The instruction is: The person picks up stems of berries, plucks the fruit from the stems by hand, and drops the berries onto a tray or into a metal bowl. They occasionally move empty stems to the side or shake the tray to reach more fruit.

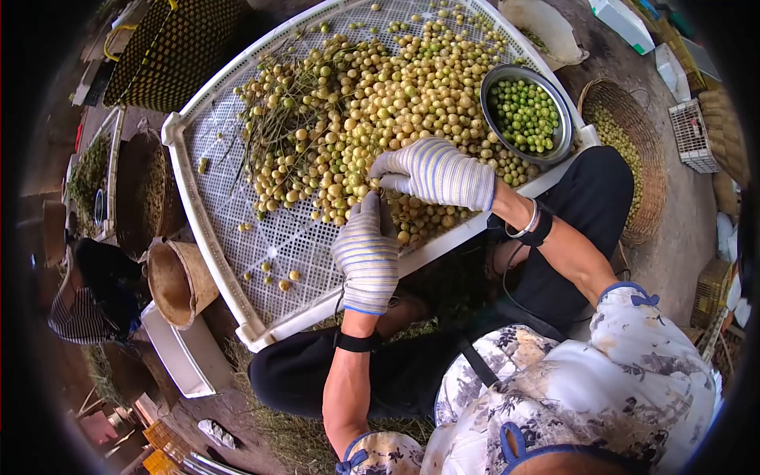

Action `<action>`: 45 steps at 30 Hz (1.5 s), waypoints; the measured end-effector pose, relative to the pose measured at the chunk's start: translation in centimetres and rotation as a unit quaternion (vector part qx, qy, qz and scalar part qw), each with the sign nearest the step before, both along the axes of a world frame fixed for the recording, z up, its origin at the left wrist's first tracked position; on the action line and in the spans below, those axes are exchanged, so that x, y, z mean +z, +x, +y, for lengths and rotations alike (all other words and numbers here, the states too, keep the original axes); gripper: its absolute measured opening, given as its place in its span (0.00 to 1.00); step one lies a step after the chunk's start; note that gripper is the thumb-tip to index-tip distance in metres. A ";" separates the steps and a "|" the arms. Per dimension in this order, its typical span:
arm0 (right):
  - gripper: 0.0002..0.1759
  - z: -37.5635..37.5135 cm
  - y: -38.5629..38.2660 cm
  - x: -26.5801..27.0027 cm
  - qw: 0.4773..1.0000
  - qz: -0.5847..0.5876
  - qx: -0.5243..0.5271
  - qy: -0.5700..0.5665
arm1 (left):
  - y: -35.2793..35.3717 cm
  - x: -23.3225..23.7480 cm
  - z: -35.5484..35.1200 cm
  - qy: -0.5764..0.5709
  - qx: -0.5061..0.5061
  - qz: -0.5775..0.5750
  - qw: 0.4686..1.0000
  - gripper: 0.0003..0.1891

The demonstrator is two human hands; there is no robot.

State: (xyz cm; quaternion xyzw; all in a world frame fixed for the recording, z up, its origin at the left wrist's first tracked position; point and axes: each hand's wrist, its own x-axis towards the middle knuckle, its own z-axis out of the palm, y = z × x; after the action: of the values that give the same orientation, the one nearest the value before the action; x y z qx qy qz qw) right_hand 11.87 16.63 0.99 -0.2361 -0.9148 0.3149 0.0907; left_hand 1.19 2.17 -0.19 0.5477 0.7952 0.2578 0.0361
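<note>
Small round yellow-green fruits (443,103) are heaped on a white mesh tray (214,158), some still on thin stems (273,131) at the left of the heap. At the heap's near edge, both hands wear striped knit gloves. My right hand (443,172) reaches in from the right, its fingers bent together over the fruits. Just below it, my left hand (366,257) points upward with fingers closed near the right fingertips. What lies between the fingertips is too small and covered to make out. A metal bowl (488,119) of greener fruits rests on the tray's right side.
To the right stands a wicker basket (653,150) with more fruits. A yellow-black woven basket (170,55) is at the upper left. Lower left are a tan bucket (190,285), a white bin (186,356) and another seated person (87,309). Cut stems (293,435) litter the floor.
</note>
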 end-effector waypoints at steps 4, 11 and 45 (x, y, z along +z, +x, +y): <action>0.14 -0.5 0.4 -0.2 0.999 -0.018 -0.027 -0.004 | -0.1 -0.3 0.1 0.034 0.003 -0.048 0.998 0.08; 0.12 -0.6 1.3 0.4 0.782 0.178 -0.204 -0.561 | -0.5 -2.6 0.4 0.077 0.079 -0.439 0.892 0.15; 0.15 -0.3 1.9 -3.5 0.664 0.278 -0.106 -0.686 | -1.2 1.8 2.2 0.041 0.115 -0.696 0.707 0.09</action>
State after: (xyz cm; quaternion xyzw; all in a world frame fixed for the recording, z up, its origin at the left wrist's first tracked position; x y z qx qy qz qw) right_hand 13.79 16.34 -2.47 -0.2287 -0.3411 0.8926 0.1859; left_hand -0.05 4.37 1.56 0.1183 0.5895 0.6006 0.5271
